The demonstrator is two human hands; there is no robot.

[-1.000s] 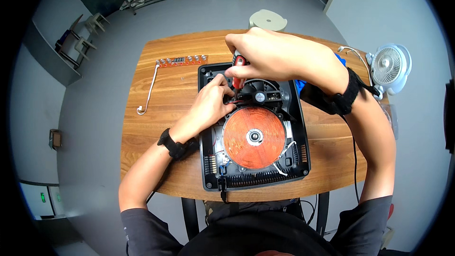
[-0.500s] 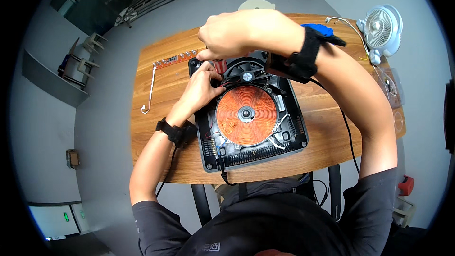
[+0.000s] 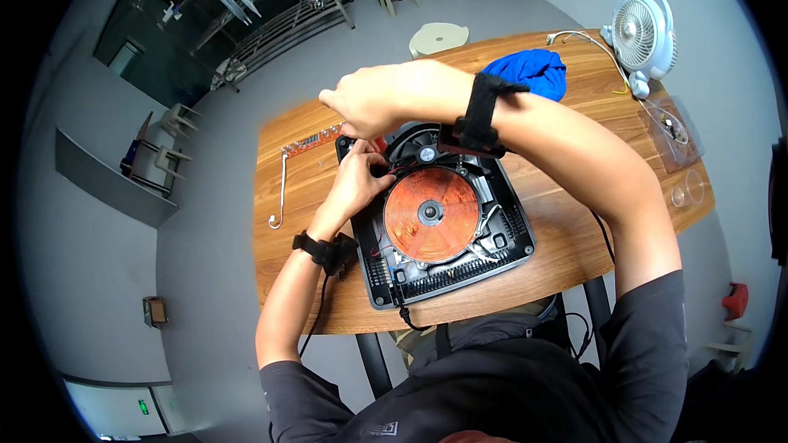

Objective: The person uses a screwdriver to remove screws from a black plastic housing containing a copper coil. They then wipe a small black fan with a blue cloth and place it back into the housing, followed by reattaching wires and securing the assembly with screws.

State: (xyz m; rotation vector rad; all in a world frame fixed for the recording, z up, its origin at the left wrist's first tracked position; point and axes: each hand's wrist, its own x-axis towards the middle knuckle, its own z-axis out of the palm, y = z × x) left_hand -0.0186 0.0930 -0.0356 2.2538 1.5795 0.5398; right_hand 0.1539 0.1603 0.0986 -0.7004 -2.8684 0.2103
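Note:
The opened induction cooker [image 3: 520, 234] lies on the table, its round copper coil [image 3: 410, 212] and black cooling fan [image 3: 427, 154] exposed. Over its far left corner arches my right hand [image 3: 373, 102], closed around the top of a red-handled screwdriver [image 3: 378, 144]. Most of the tool and the gripping fingers are hidden beneath the hand. Just below, my left hand [image 3: 359, 183] has thumb and fingers drawn together beside the fan, near the screwdriver. What they pinch cannot be made out. Both wrists carry black straps with cables.
A narrow orange circuit board [image 3: 312, 142] with a white cable [image 3: 283, 189] lies left of the cooker. Blue cloth [image 3: 529, 74] sits at the back. On the right are a small white fan [image 3: 644, 33] and a clear plastic tray [image 3: 671, 135]. A power cord [image 3: 406, 317] leaves the near edge.
My right hand has shifted and turned at the screwdriver, its index finger now sticking out to the left. My left hand stays by the fan. The whole view has moved slightly.

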